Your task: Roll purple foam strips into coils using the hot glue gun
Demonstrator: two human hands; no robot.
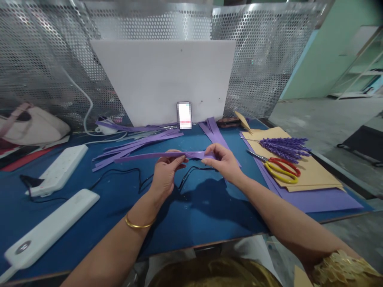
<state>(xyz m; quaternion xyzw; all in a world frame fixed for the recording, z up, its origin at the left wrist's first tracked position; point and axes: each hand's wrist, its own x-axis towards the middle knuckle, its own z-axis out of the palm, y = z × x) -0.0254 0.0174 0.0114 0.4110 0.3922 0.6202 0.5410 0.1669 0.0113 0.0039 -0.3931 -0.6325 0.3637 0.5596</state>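
Observation:
A long purple paper strip [140, 156] stretches across both hands above the blue table [191, 223]. My left hand [167, 169] pinches it between thumb and fingers near its middle, and a length sticks out to the left. Around the right end of the strip, the thumb and fingers of my right hand [220, 159] are closed. Between the two hands the strip looks folded or twisted; the exact shape is too small to tell. More purple strips [149, 140] lie in a loose pile behind the left hand, with others [217, 133] behind the right hand.
Red-and-yellow-handled scissors [281, 169] and a purple lavender bunch [285, 147] rest on tan sheets [317, 175] at right. A phone [184, 115] leans on a white board [167, 75]. Left are a power strip [61, 169], a white handheld device [52, 229] and a black cable [119, 170].

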